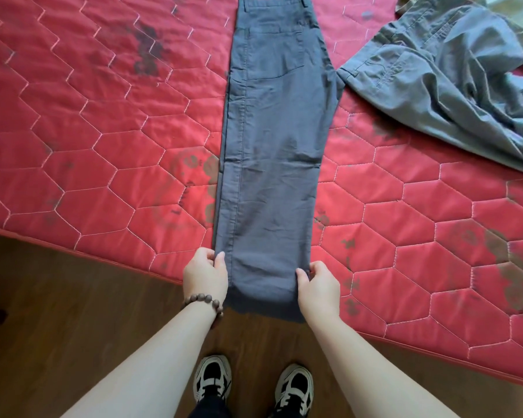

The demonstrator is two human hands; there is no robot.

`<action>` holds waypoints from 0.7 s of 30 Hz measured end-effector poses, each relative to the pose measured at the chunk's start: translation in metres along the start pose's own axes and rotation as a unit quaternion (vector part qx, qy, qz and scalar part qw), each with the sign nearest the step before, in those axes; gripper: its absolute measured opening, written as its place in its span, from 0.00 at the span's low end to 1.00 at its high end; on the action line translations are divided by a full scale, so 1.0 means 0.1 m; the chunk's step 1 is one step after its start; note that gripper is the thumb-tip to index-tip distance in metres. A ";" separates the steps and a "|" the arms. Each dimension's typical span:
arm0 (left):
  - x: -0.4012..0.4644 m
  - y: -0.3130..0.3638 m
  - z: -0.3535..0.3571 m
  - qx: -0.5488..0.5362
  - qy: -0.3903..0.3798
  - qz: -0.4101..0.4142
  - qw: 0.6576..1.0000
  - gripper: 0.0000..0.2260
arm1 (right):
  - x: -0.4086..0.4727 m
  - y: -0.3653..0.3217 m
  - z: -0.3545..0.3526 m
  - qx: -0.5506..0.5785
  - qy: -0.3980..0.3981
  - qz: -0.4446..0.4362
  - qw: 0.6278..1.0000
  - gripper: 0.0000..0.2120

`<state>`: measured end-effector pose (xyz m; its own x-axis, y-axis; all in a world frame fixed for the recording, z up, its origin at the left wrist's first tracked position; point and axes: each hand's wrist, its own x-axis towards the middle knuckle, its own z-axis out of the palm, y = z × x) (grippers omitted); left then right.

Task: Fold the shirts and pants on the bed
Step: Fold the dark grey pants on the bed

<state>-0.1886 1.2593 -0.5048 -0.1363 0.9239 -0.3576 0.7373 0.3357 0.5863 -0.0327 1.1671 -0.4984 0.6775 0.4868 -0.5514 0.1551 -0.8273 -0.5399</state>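
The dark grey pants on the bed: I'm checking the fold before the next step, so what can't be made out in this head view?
- Dark grey pants: waistband cut off by the top edge.
- Hem corners: covered by the left hand and right hand, whose fingers pinch them.
- Leg underneath: hidden by the top layer.
- Crumpled lighter grey pants: run off the right edge.
- Pale garment, top right corner: too little visible to identify.

Both hands (205,274) (318,286) pinch the pants' (272,152) hem.
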 end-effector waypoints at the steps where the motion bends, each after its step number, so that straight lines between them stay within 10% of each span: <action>1: 0.03 0.01 0.00 0.006 -0.002 0.011 1.000 0.07 | 0.00 0.00 0.00 0.001 0.002 0.000 1.000 0.05; 21: 1.32 0.99 0.07 -0.029 -0.071 0.045 0.996 0.11 | 1.16 -0.99 -0.24 0.006 -0.001 -0.077 0.997 0.13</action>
<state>-0.1295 1.4135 -0.4990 0.0259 0.9171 -0.3979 0.7018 0.2667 0.6606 0.0483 1.2987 -0.4936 0.6451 0.6083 -0.4623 0.2479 -0.7390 -0.6264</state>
